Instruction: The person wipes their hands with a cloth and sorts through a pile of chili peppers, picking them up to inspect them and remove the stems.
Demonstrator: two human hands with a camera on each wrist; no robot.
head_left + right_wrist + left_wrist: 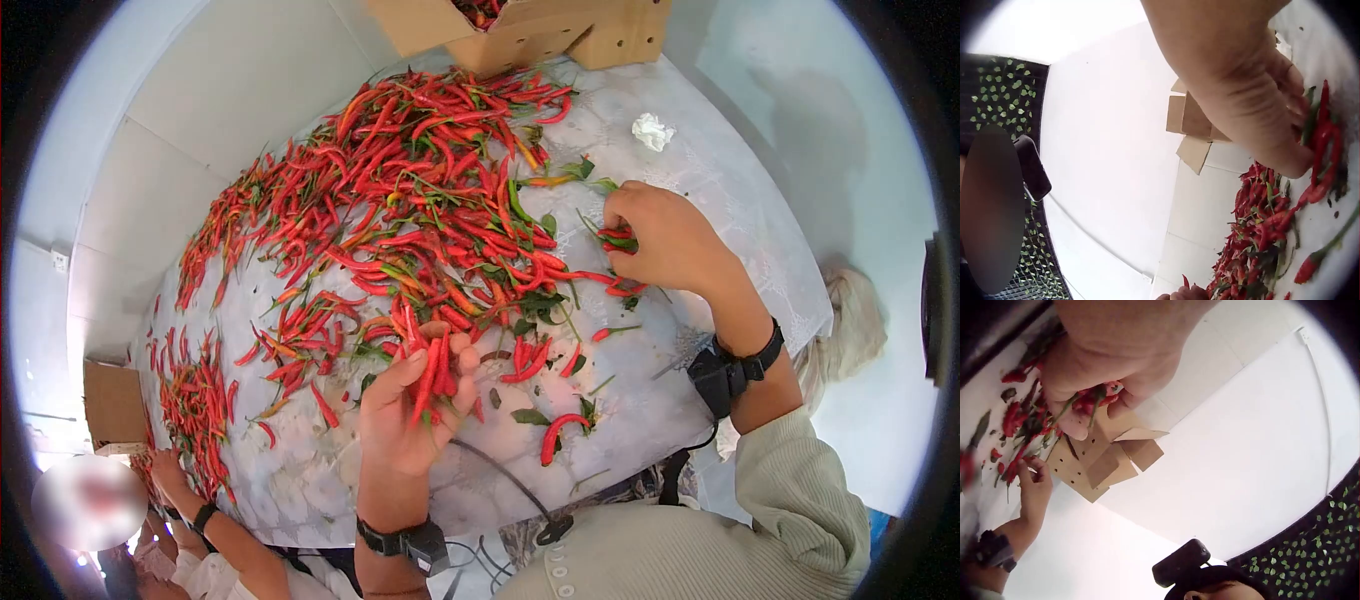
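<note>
A long heap of red chili peppers (400,190), mixed with green stems and leaves, covers much of the pale patterned tablecloth (640,390). Low in front of the heap, my left hand (400,440) is palm up and holds several red chilies (430,375) between thumb and fingers. In the left wrist view, the stems of these held chilies (1094,403) stick out between the fingers. To the right of the heap, my right hand (668,238) reaches down with curled fingers, pinching chilies (617,240) at the cloth. Red and green chilies (1324,134) show at its fingertips in the right wrist view.
An open cardboard box (530,45) stands behind the heap, and crumpled white paper (653,132) lies at the back right. Loose chilies (565,432) and leaves are scattered near the front edge. At far left, another person's hand (172,475) is beside a smaller chili pile (195,400).
</note>
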